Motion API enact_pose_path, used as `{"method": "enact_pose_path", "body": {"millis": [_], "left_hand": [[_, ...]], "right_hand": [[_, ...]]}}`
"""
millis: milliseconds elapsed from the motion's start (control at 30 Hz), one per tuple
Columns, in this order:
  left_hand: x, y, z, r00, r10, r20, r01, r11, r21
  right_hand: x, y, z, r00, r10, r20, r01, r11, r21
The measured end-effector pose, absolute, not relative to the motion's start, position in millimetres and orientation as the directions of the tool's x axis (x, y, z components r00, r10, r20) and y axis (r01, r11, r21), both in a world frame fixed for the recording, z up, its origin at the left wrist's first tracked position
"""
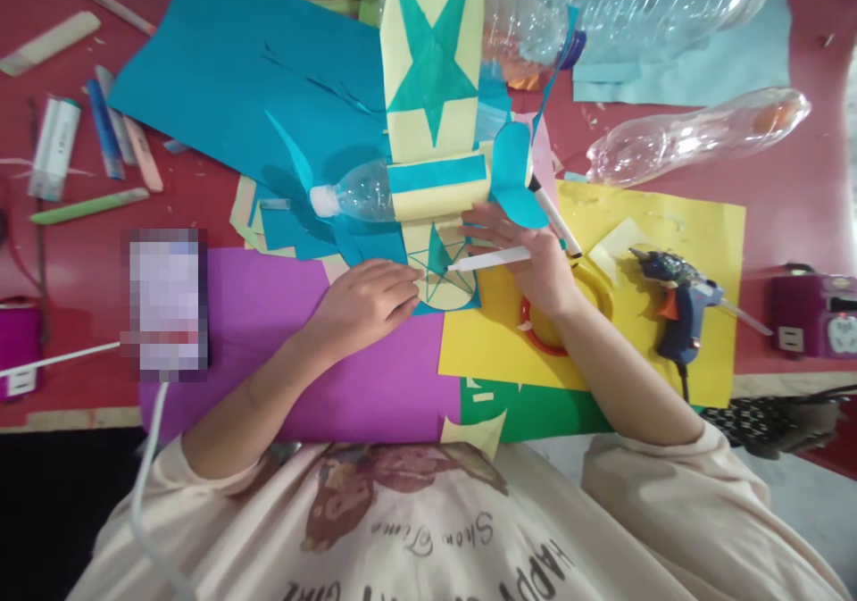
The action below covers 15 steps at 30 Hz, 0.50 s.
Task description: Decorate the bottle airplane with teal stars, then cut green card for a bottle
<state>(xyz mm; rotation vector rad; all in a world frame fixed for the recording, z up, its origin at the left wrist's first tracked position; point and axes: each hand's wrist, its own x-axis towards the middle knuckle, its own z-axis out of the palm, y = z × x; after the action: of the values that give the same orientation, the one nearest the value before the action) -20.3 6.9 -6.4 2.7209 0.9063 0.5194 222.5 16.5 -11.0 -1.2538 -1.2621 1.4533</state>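
A model plane made from a clear plastic bottle [358, 195] with yellow paper wings [432, 92] bearing teal stars lies in the middle of the table. My left hand [365, 302] rests with curled fingers on the near wing, next to a drawn star in a circle [438, 275]. My right hand [528, 262] holds a white pen [488, 259] whose tip touches that star. A black-tipped marker [555, 221] lies just beyond my right hand.
A blue glue gun [676, 302] lies on the yellow sheet [703, 226] at right. Empty clear bottles [696, 137] lie at the back right. Purple [268, 315], green and teal [234, 74] paper sheets cover the red table. Sticks and a lighter [54, 141] sit at left.
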Motion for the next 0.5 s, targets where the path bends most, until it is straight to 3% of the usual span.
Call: {"method": "enact_pose_path", "body": {"millis": [233, 367, 500], "left_hand": [[-22, 7, -8, 0.757, 0.633, 0.164, 0.561, -0.757, 0.334], [-23, 8, -6, 0.765, 0.612, 0.200, 0.537, -0.778, 0.326], [-22, 8, -5, 0.765, 0.584, 0.272, 0.503, -0.805, 0.314]], "right_hand": [[221, 8, -4, -0.139, 0.980, -0.142, 0.077, -0.133, -0.988], [214, 5, 3, -0.236, 0.964, -0.119, 0.191, -0.074, -0.979], [208, 4, 1, -0.211, 0.968, -0.135, 0.249, -0.080, -0.965]]}}
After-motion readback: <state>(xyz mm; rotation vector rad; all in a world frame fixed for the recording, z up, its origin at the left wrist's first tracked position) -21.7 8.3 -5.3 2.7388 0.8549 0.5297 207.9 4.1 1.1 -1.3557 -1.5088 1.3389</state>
